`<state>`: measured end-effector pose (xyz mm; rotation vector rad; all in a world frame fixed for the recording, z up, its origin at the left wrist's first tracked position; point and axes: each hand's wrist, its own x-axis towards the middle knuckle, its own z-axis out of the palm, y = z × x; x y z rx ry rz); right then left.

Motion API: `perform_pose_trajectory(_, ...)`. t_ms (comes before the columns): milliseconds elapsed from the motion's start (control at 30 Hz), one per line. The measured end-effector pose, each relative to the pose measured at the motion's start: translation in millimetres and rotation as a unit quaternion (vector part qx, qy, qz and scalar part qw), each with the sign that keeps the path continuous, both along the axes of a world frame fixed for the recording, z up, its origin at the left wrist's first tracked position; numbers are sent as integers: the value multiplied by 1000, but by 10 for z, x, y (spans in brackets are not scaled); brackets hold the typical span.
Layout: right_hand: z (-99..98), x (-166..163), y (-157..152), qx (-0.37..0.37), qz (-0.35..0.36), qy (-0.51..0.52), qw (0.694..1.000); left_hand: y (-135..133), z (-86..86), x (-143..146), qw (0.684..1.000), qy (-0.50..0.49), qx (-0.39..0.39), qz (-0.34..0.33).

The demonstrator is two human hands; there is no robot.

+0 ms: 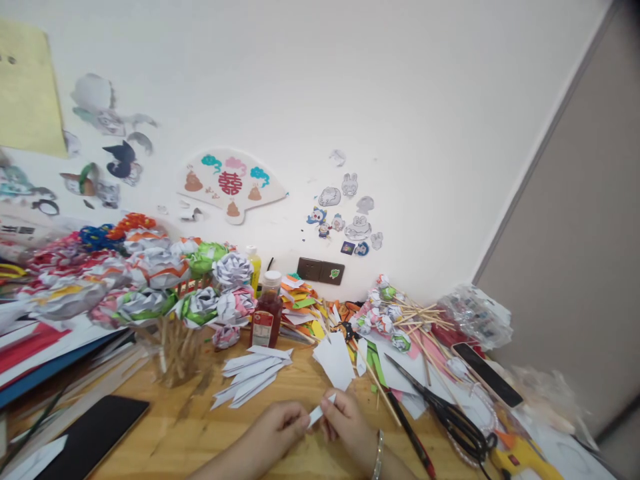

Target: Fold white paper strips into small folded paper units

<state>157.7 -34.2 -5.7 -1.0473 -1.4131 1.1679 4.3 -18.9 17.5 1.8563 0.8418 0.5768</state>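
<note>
From my remote seat, I see the narrow white paper piece (316,416) over the bench (170,427), between both hands: the left hand (287,425) pinches its lower end, the right hand (344,419) grips the upper. I judge it light, slightly stiff and easily creased (a hard squeeze could mark it), so I'd hold it gently by the ends.

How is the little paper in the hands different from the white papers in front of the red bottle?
The paper strip is held between the left hand and right hand; the white papers lie on the table. The strip looks short; the papers look longer. The strip is alone; the papers overlap. Both look white.
</note>
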Motion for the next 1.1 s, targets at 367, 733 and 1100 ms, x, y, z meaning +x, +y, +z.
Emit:
perform_pose_trajectory(367,36,42,-6,29,-65,-2,997,25,17,-20,998,5,-49,36)
perform_pose_trajectory(733,-29,105,62,28,-109,35,993,39,8,-22,992,-46,-114,1)
perform_pose_trajectory(1100,20,79,25,13,-80,24,996,31,7,-6,991,-51,-120,34)
